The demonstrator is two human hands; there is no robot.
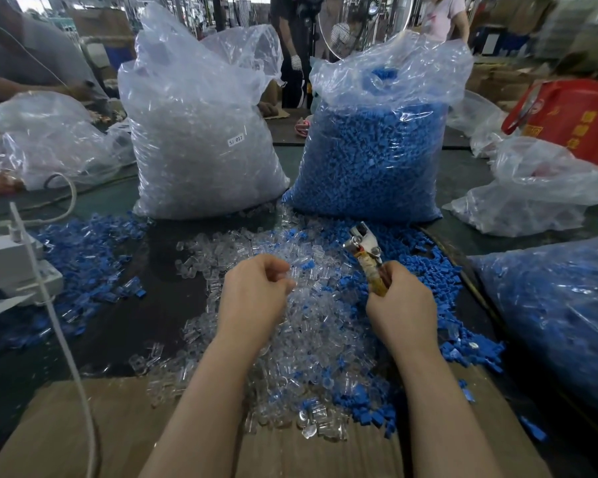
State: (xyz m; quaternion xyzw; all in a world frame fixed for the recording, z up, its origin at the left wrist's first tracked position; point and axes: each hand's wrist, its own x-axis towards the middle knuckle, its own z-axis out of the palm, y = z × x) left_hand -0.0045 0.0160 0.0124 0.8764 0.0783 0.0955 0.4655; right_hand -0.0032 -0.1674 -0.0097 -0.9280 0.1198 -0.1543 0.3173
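The metal tool [365, 246] with the yellow handle sticks up from the right hand [403, 305], whose fingers wrap tight round the handle. It is above the heap of little clear pieces [311, 339] on the dark table [145, 305]. The left hand [256, 291] is near it over the same heap, fingers curled in, but I cannot tell if it holds a piece. Small blue pieces [428, 270] lie to the right. Behind stand a clear bag [201, 143] and a blue bag [370, 160].
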